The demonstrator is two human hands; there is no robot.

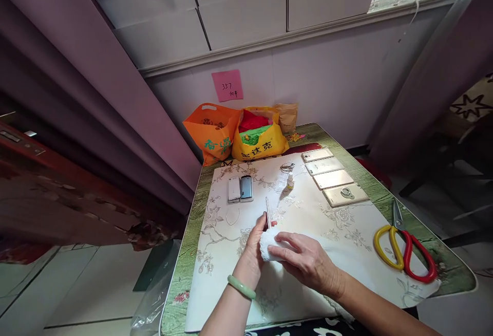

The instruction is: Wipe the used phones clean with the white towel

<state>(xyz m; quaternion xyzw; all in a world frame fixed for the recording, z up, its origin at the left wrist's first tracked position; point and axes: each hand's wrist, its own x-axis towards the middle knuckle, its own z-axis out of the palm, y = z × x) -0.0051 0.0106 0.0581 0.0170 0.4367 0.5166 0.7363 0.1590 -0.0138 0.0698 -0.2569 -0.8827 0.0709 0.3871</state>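
Over the front of the table, my left hand grips a slim phone, seen almost edge-on and tilted upright. A green bangle circles that wrist. My right hand pinches a white cloth, which lies against the phone and hides its lower part. Beyond the hands stands a small clear spray bottle. To the left, a white phone and a dark-screened phone lie side by side. At the right are several gold and pale phones in a row, the nearest phone bearing a ring holder.
Large scissors with yellow and red handles lie at the right edge of the floral-covered table. An orange bag and a yellow bag stand at the back. A cord loop lies left, and a small cable behind the bottle.
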